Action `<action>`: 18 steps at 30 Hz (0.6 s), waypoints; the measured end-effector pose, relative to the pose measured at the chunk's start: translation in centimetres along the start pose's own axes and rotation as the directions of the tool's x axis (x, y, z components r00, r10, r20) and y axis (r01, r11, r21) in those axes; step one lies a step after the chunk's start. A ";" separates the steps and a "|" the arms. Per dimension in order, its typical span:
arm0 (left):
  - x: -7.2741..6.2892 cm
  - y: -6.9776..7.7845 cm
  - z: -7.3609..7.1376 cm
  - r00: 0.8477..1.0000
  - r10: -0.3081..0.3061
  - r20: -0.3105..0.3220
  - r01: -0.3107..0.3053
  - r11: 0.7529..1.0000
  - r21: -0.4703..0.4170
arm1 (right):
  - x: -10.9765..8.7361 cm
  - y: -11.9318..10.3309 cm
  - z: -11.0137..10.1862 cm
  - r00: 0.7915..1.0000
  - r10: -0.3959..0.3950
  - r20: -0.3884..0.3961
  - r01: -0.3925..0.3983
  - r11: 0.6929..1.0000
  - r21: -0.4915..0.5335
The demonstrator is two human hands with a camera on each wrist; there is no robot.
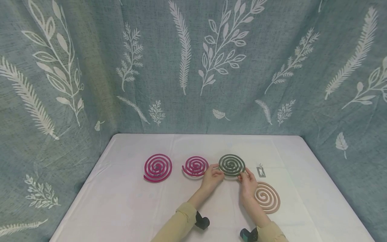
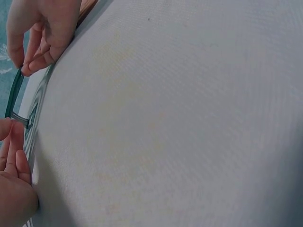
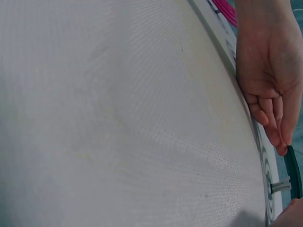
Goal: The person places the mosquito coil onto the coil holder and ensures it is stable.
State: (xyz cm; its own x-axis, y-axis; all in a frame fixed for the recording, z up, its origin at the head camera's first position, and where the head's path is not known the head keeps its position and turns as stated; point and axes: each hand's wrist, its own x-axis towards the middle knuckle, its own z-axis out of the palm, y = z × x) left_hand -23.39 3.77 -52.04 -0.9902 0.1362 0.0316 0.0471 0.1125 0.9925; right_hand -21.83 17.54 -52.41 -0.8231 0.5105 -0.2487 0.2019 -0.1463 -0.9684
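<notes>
A dark green mosquito coil (image 1: pixel 231 164) is held level just over the table, with its two sides between my hands. At its left edge my left hand (image 1: pixel 211 178) pinches the rim with thumb and fingertips. My right hand (image 1: pixel 249 185) pinches the near right edge. Seen edge-on in the left wrist view, the green coil (image 2: pixel 16 90) sits above a small metal stand (image 2: pixel 21 120), whose prong reaches up to its underside. The right wrist view also shows this stand (image 3: pixel 281 185) under the coil.
A smaller magenta coil (image 1: pixel 196 166) lies close beside my left hand, and a larger magenta coil (image 1: pixel 158 167) farther left. To the right are a flat metal stand (image 1: pixel 264 172) and a tan coil (image 1: pixel 263 197), partly behind my right wrist. A patterned curtain (image 1: pixel 193 111) borders the white table (image 1: pixel 136 208).
</notes>
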 end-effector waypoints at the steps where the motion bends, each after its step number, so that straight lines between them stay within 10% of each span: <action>1: 0.1 -0.2 0.0 1.000 -0.001 -0.001 0.001 1.000 -0.001 | 0.0 0.0 0.0 1.000 0.001 -0.001 -0.001 1.000 0.001; 18: -0.9 2.2 -0.2 1.000 -0.001 -0.009 0.001 1.000 0.014 | -0.1 0.0 -0.1 1.000 0.006 0.008 -0.006 1.000 0.024</action>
State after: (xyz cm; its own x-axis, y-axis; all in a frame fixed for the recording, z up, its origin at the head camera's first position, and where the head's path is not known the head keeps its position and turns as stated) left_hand -22.43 3.70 -49.91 -0.9914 0.1268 0.0315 0.0476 0.1262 0.9909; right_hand -21.77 17.57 -52.36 -0.8260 0.5029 -0.2544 0.1944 -0.1696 -0.9662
